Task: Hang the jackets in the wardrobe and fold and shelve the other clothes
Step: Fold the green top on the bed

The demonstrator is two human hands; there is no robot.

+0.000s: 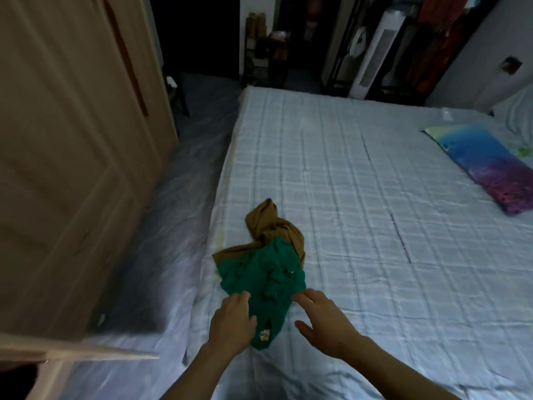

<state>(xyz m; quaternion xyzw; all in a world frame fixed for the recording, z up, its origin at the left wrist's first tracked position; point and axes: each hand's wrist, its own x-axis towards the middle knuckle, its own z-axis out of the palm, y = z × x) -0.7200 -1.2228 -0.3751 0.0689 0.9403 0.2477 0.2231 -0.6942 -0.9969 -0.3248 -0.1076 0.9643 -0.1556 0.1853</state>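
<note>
Near the bed's left edge lies a green garment tangled with a brown one. Left hand and right hand, fingers spread, flank it, gripping nothing; folding seems about to start, once the two are separated.

A green garment lay tangled with a mustard-brown one on a pale blue checked bed sheet. At two o'clock, a blue-to-purple pillow; at nine o'clock, a beige wardrobe door.

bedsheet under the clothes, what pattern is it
Pale blue-white checked grid on the bedsheet, clearest in the head view.
</note>
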